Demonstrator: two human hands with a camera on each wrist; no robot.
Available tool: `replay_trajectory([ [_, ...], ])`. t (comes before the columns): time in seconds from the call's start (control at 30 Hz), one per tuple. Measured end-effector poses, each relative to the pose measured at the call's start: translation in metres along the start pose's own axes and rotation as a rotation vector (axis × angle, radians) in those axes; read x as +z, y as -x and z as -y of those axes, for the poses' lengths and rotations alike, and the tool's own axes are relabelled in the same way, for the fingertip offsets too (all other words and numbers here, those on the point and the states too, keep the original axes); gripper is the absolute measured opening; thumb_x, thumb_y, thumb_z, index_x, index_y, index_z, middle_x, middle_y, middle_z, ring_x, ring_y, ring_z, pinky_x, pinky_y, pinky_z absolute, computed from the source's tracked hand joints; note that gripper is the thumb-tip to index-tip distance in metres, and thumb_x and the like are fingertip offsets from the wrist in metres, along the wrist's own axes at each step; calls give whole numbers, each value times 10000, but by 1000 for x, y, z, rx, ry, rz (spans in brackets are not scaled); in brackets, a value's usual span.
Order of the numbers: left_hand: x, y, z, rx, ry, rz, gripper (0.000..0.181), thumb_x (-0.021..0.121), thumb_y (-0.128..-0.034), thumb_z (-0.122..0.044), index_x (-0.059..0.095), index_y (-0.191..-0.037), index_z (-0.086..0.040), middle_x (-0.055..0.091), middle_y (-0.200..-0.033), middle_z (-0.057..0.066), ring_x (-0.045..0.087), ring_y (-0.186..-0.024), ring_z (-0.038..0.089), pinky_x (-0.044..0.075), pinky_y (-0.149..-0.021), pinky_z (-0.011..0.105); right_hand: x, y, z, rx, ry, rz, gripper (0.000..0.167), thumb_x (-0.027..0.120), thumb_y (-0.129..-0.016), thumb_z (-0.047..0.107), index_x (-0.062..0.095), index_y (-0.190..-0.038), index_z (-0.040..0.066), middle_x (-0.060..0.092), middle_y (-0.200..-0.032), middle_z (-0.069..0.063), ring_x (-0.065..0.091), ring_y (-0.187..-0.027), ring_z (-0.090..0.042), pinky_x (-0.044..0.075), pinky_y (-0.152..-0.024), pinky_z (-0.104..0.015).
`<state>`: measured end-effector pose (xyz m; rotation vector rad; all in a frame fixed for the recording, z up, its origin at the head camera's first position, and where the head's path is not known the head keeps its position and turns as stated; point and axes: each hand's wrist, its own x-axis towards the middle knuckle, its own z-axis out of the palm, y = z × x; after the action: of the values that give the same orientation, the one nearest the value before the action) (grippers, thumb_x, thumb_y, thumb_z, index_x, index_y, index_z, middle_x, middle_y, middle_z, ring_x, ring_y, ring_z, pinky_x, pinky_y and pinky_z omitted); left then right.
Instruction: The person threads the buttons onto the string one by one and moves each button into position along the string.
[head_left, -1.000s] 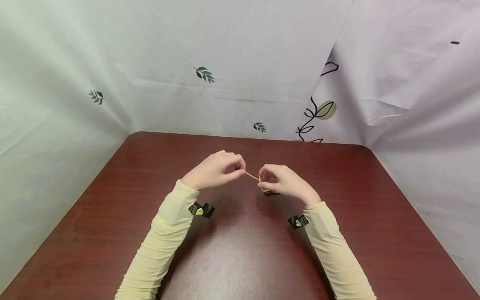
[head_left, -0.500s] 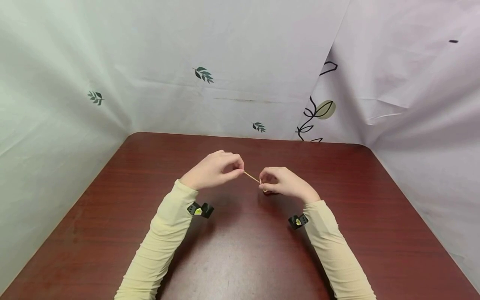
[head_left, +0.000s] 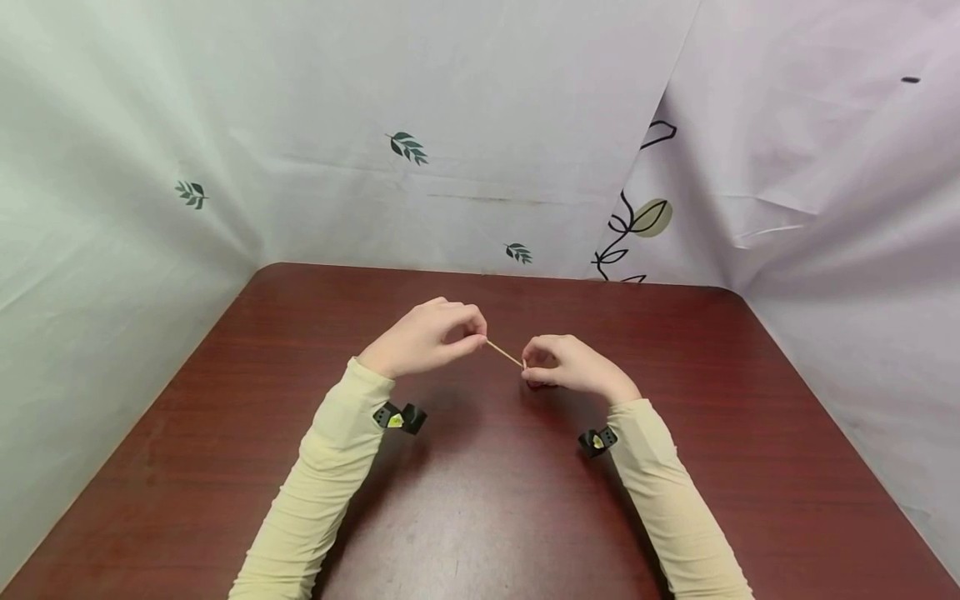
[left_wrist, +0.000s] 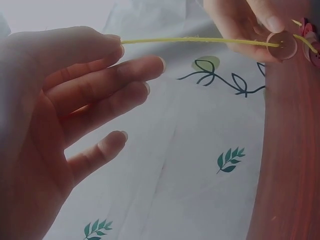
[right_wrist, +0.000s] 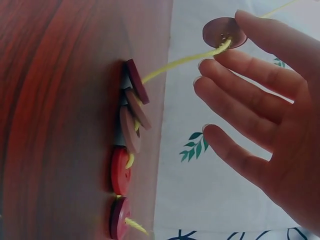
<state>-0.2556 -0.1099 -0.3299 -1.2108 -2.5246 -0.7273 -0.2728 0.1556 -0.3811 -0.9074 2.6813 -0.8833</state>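
Note:
Between thumb and index finger, my left hand [head_left: 427, 340] pinches one end of a yellow string [left_wrist: 200, 39]. The string runs fairly straight to a brownish-pink button [right_wrist: 217, 33], passing through its holes. My right hand [head_left: 573, 365] pinches that button by its edge, the other fingers spread loosely below in the right wrist view. Beyond it the string sags to a dark red button [right_wrist: 138, 82], two dull pink buttons, a bright red button [right_wrist: 120, 171] and another dark red button [right_wrist: 118, 218], all strung in a row at the tabletop.
The reddish-brown wooden table [head_left: 480, 517] lies beneath both forearms. White sheeting with leaf prints [head_left: 480, 108] hangs behind the table and at its sides. Each sleeved wrist carries a small black camera, such as the left wrist's camera [head_left: 400, 417].
My right hand has shifted slightly to the right, away from the left. More string now spans between the hands, and the loop of string beneath the right hand has gone from sight.

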Motion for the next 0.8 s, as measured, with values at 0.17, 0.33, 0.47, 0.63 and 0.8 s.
replay_trajectory([
  [0.17,-1,0,0,-2,3,-3,41,652,-908,-212,625,-884,-192,651,-797,-115,487,-733,104,402,-724,275,0,0,-3,-12,65,-10,140,708,-873,228,650,-963,139,652,-897,14,587,-809,-143,502,-750,-340],
  [0.33,-2,0,0,-9,-2,-3,38,649,-908,-211,627,-883,-192,653,-799,-116,491,-734,107,405,-727,276,2,-1,-7,-12,75,-10,163,712,-867,232,656,-981,130,659,-941,-19,586,-856,-197,504,-799,-420],
  [0.47,-2,0,0,-15,-4,-1,35,647,-908,-211,628,-883,-195,654,-798,-121,491,-733,106,406,-726,277,3,-1,-11,-19,92,-13,158,714,-865,231,658,-970,127,649,-945,-46,586,-855,-217,487,-775,-369],
  [0.63,-2,0,0,-16,-6,-2,35,642,-911,-209,629,-881,-198,652,-794,-124,496,-736,101,407,-728,274,4,-1,-14,-16,116,-16,144,719,-863,226,659,-950,127,628,-965,-59,589,-867,-225,463,-766,-311],
  [0.8,-4,1,1,-10,-5,-6,35,642,-911,-211,628,-882,-195,653,-793,-119,504,-741,104,410,-728,283,5,-1,-17,-26,130,-13,148,720,-861,209,659,-952,109,618,-962,-51,587,-864,-194,466,-777,-311],
])
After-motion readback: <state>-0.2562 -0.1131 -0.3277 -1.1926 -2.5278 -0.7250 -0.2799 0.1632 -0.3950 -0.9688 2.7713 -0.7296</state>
